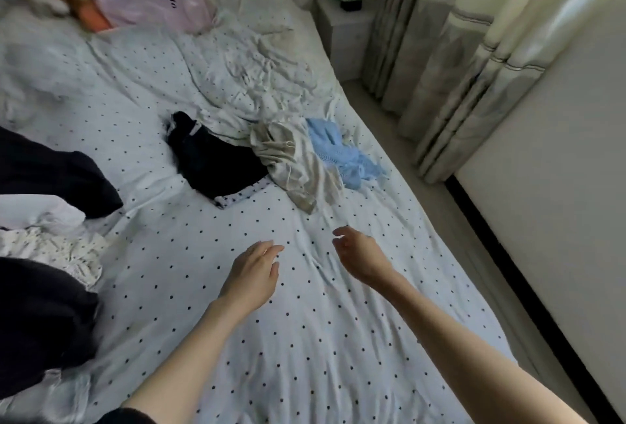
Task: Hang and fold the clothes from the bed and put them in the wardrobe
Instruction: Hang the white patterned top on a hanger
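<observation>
1. Far left of the bed, dark clothes and a white patterned piece lie heaped at its edge, none of them folded.
2. Toward the bed's middle, a black garment lies crumpled, touching a beige one.
3. My left hand hovers over bare sheet nearer the foot of the bed than that pair, fingers relaxed, holding nothing.
4. My right hand hangs just beside it, fingers loosely curled, also empty.
5. By the bed's right edge, a light blue knit lies against the beige one.
6. I judge the job barely begun: nothing on the bed looks folded or hung, and the wardrobe is out of view.
</observation>
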A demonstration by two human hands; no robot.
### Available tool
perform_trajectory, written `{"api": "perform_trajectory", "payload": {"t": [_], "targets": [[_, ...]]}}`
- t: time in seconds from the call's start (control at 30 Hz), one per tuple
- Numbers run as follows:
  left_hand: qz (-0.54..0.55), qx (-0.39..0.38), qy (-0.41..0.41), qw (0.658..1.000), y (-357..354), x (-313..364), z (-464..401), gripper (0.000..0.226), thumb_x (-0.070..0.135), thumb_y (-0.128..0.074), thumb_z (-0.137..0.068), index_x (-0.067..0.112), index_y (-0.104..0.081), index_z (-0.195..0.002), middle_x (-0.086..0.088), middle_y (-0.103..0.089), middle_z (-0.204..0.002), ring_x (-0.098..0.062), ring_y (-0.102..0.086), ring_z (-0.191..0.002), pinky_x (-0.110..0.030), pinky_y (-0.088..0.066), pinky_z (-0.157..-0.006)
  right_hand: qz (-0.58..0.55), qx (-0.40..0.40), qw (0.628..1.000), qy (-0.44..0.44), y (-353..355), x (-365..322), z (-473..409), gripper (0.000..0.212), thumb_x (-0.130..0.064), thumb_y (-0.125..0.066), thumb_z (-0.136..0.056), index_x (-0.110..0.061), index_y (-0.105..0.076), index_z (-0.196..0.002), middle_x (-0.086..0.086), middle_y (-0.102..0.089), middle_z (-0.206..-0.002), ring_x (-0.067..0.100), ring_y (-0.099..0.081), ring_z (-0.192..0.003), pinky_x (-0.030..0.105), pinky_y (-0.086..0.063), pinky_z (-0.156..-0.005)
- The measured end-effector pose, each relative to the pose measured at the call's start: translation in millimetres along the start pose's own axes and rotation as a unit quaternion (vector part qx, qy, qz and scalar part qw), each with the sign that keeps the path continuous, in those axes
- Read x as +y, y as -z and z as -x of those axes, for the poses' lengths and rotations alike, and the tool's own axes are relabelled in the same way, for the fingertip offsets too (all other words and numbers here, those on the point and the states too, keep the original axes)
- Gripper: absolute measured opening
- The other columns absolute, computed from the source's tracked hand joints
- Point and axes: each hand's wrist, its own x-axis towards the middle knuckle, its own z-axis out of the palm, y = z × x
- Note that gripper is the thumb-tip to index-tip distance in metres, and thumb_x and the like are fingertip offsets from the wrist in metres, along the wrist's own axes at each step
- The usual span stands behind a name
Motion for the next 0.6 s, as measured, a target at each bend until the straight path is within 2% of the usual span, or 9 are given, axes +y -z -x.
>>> {"api": "perform_trajectory", "payload": {"t": [0.13, 0.23, 0.3, 0.37, 0.47, 0.53, 0.6], "targets": [[-0.071, -0.03, 0.047, 0.996, -3.8, -52.6, -56.8, 0.047, 0.025, -0.026, -0.102, 0.021, -0.018, -0.149, -0.001, -0.004, -0.158, -0.019, 0.002, -0.146, -0.045, -0.008, -0.117, 0.042, -0.019, 0.999, -0.006, -24.4, -16.5, -82.4, 0.039, -0.024, -0.044, -0.098, -0.014, -0.046, -0.135, 0.011, -0.055, -0.132, 0.028, -0.05, -0.121, 0.035, -0.042, -0.098], [-0.101, -0.047, 0.066, 0.992, -18.4, -87.2, -88.2, 0.053, 0.034, -0.025, -0.101, 0.025, -0.006, -0.151, -0.003, 0.01, -0.158, -0.024, 0.012, -0.145, -0.053, -0.006, -0.114, 0.089, -0.026, 0.996, 0.001, -43.4, -23.6, -134.8, 0.049, -0.026, -0.046, -0.097, -0.013, -0.034, -0.142, 0.012, -0.043, -0.142, 0.029, -0.04, -0.129, 0.04, -0.037, -0.103], [-0.119, -0.062, 0.085, 0.987, -31.6, -105.2, -98.6, 0.055, 0.042, -0.022, -0.1, 0.031, -0.002, -0.15, -0.001, 0.012, -0.158, -0.022, 0.013, -0.145, -0.057, -0.005, -0.113, 0.113, -0.016, 0.993, -0.002, -54.7, -26.2, -165.8, 0.058, -0.029, -0.048, -0.096, -0.015, -0.024, -0.147, 0.01, -0.033, -0.149, 0.029, -0.031, -0.135, 0.044, -0.032, -0.108], [-0.146, -0.046, 0.08, 0.985, -42.7, -112.4, -96.6, 0.057, 0.048, -0.018, -0.098, 0.03, -0.009, -0.151, -0.003, 0.002, -0.159, -0.024, 0.002, -0.146, -0.059, -0.007, -0.113, 0.143, -0.011, 0.99, -0.012, -63.6, -26.3, -189.6, 0.066, -0.036, -0.048, -0.096, -0.019, -0.015, -0.15, 0.005, -0.02, -0.155, 0.028, -0.021, -0.141, 0.047, -0.023, -0.113], [-0.142, -0.014, 0.054, 0.988, -52.9, -117.8, -94.0, 0.059, 0.044, -0.024, -0.092, 0.019, -0.039, -0.143, -0.009, -0.032, -0.151, -0.033, -0.029, -0.139, -0.064, -0.022, -0.105, 0.192, -0.047, 0.979, -0.041, -79.4, -22.3, -218.5, 0.069, -0.039, -0.046, -0.096, -0.023, -0.007, -0.151, 0.001, -0.015, -0.157, 0.027, -0.02, -0.142, 0.048, -0.018, -0.113], [-0.144, -0.006, 0.047, 0.988, -54.4, -118.8, -95.7, 0.058, 0.043, -0.028, -0.09, 0.018, -0.044, -0.14, -0.01, -0.037, -0.149, -0.033, -0.034, -0.136, -0.065, -0.024, -0.102, 0.224, -0.047, 0.972, -0.046, -86.8, -17.2, -227.2, 0.058, -0.029, -0.045, -0.096, -0.024, -0.021, -0.148, 0.001, -0.031, -0.151, 0.027, -0.031, -0.135, 0.044, -0.025, -0.108], [-0.141, -0.003, 0.049, 0.989, -55.6, -119.6, -97.6, 0.058, 0.043, -0.028, -0.09, 0.018, -0.045, -0.139, -0.01, -0.038, -0.148, -0.033, -0.036, -0.135, -0.065, -0.025, -0.102, 0.253, 0.002, 0.967, -0.024, -91.7, -13.4, -230.5, 0.04, -0.013, -0.045, -0.093, -0.021, -0.05, -0.132, 0.004, -0.054, -0.133, 0.027, -0.045, -0.123, 0.037, -0.034, -0.097]]}}
